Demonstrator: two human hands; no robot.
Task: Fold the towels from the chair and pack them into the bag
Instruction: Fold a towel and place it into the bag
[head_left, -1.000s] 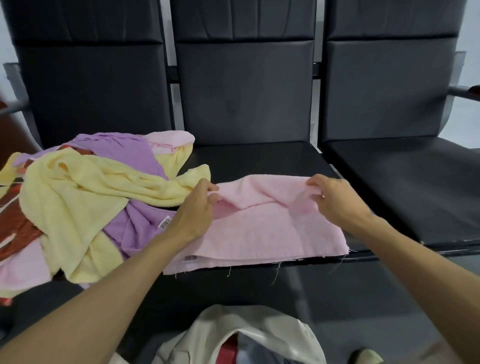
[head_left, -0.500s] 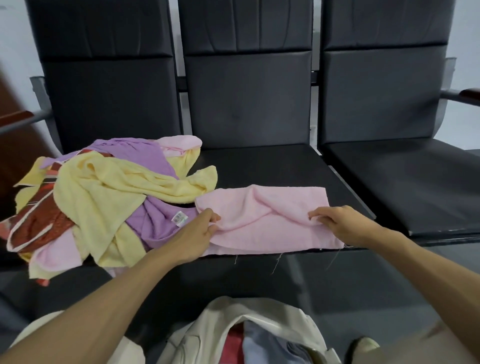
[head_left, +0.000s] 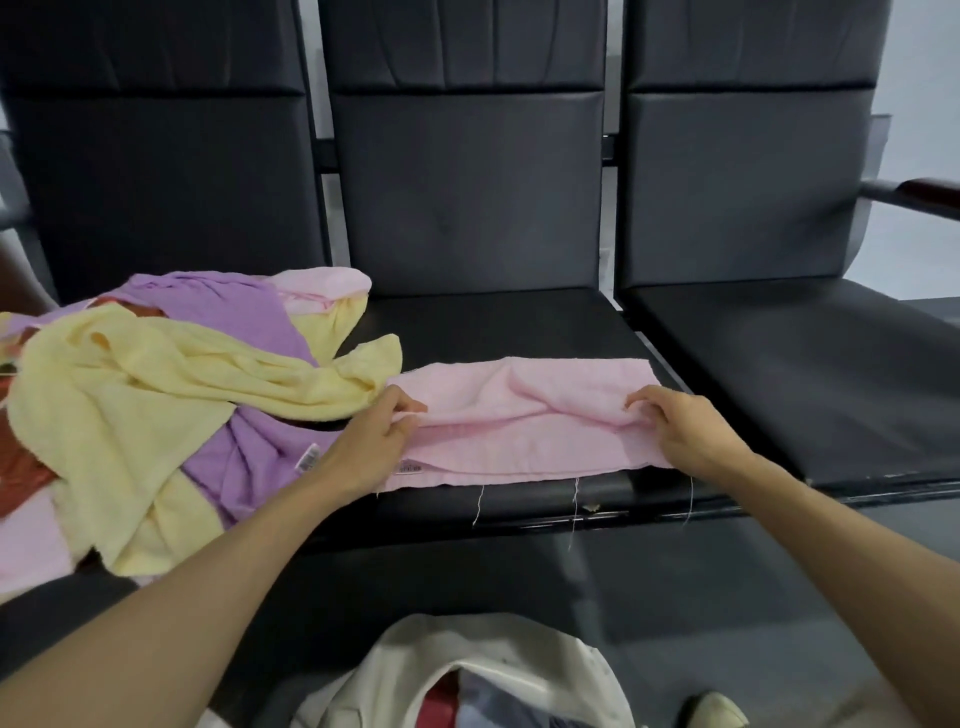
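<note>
- The pink towel (head_left: 524, 415) lies across the front of the middle chair seat (head_left: 498, 322), dead centre of the frame. It's doubled into a long strip, with its near edge right at the seat's front lip.
- My left hand (head_left: 374, 441) pinches the top layer at the strip's left end between thumb and fingers. My right hand (head_left: 680, 431) grips a bunched ridge of cloth at the right end, so both are closed on the towel.
- I reckon the step here is laying that top layer down square on the bottom one. To do it well I'd pull both ends apart evenly so the sag in the middle goes flat. Then I'd match the long edges before letting go and smooth outward from the centre.
- It's soft, limp terry and holds no shape by itself. The near hem is frayed, with loose threads (head_left: 574, 499) dangling over the seat edge, and there's a small label (head_left: 410, 469) at the lower left corner.
- The seat looks like slick black leatherette, so I'd guess the strip slides if tugged from one side.
- At the left of the frame is a tangled pile with a yellow towel (head_left: 130, 395) and a purple towel (head_left: 249, 452). The yellow tip sits just beside my left hand, so I'd watch for snagging it.
- The cream bag (head_left: 467, 670) gapes open at bottom centre with some cloth already inside.
</note>
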